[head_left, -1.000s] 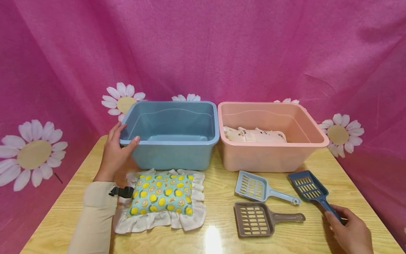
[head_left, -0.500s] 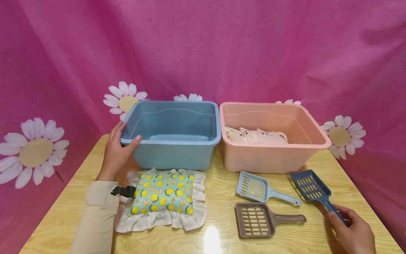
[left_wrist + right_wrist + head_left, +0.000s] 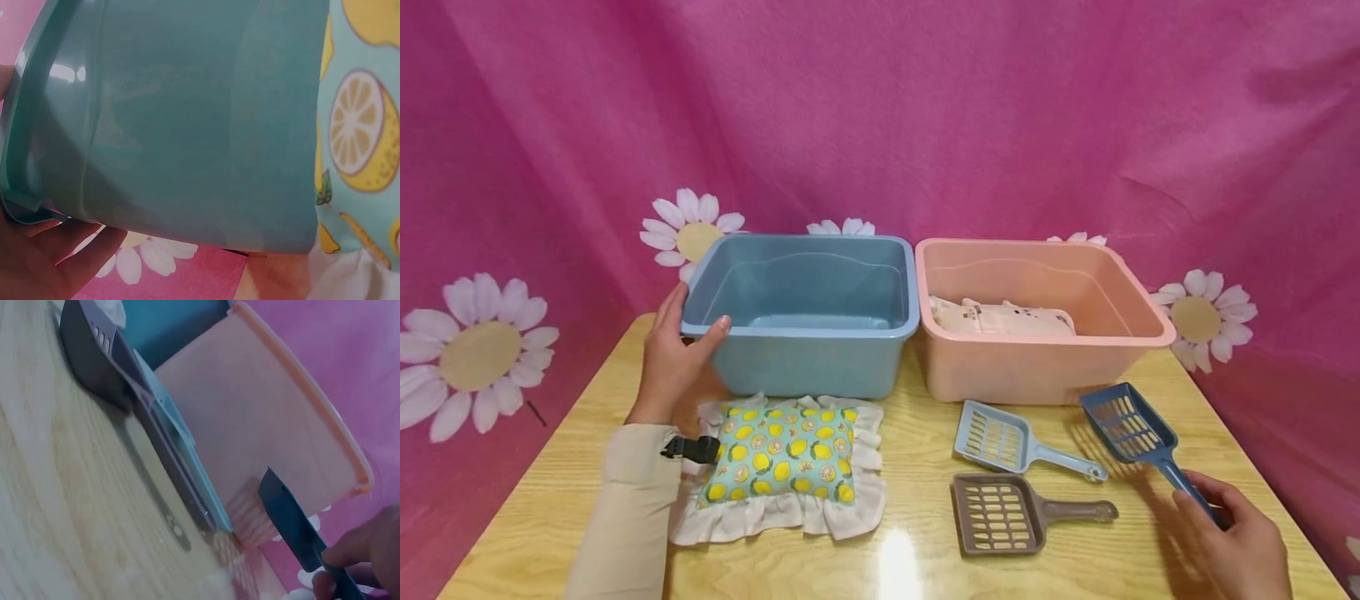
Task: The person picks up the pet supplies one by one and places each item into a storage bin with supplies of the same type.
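Observation:
At the left, my left hand [image 3: 673, 358] holds the near left corner of a blue litter box [image 3: 808, 362], with the thumb on the front rim and fingers along the side. The left wrist view shows the box wall [image 3: 187, 125] close up, fingers beneath its rim. My right hand [image 3: 1240, 537] grips the handle of a dark blue litter scoop [image 3: 290, 519], whose slotted head tilts above the table with a shadow below. Nearby lie a light blue litter scoop [image 3: 1026, 452] and a brown litter scoop [image 3: 1037, 525], handles pointing right.
A pink litter box [image 3: 1037, 371] stands beside the blue one, with a pale patterned cloth item [image 3: 1003, 320] inside. In front of the blue box lies a lemon-print cushion [image 3: 782, 458] with white ruffles. A pink flowered curtain [image 3: 880, 125] hangs behind the wooden table [image 3: 917, 492].
The right hand has raised the dark blue scoop's head off the table, and its shadow now shows apart. The left hand stays at the blue box's corner.

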`<state>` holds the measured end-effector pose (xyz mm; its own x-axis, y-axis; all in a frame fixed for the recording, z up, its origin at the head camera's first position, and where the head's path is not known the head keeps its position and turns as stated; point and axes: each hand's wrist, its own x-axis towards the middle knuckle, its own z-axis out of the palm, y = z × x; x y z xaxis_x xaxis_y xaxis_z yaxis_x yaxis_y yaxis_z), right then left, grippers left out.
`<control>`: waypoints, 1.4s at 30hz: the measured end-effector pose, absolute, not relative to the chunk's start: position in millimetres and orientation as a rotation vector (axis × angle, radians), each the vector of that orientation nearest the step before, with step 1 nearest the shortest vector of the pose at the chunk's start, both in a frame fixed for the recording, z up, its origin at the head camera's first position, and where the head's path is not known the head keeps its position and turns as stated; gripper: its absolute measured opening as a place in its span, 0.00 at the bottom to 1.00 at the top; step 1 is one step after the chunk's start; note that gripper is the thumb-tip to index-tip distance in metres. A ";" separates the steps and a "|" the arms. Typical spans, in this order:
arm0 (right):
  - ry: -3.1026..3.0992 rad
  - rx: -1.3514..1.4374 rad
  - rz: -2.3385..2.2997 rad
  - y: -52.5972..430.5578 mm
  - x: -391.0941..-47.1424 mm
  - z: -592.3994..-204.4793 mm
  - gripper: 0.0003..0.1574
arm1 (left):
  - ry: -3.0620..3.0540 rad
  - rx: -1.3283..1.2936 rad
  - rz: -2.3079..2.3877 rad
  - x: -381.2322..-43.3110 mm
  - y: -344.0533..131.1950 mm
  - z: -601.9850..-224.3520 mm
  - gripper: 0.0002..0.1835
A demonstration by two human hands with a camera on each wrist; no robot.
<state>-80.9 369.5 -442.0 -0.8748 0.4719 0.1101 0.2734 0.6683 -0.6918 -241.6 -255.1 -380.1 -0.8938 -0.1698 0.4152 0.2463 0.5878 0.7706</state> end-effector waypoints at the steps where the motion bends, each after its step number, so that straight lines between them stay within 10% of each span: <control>1: -2.606 -0.592 1.007 368.4 -81.0 -441.1 0.31 | -2.365 -0.067 -1.245 -241.8 -255.7 -380.5 0.44; 42: -2.518 -0.383 1.104 311.4 -67.4 -394.3 0.25 | -2.396 -0.016 -1.232 -240.0 -252.0 -377.7 0.45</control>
<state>-67.4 311.4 -394.3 -0.8972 0.3841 0.2179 0.1000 0.6574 -0.7469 -240.0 -252.0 -377.7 -0.9014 -0.1881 0.3899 0.2078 0.6021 0.7709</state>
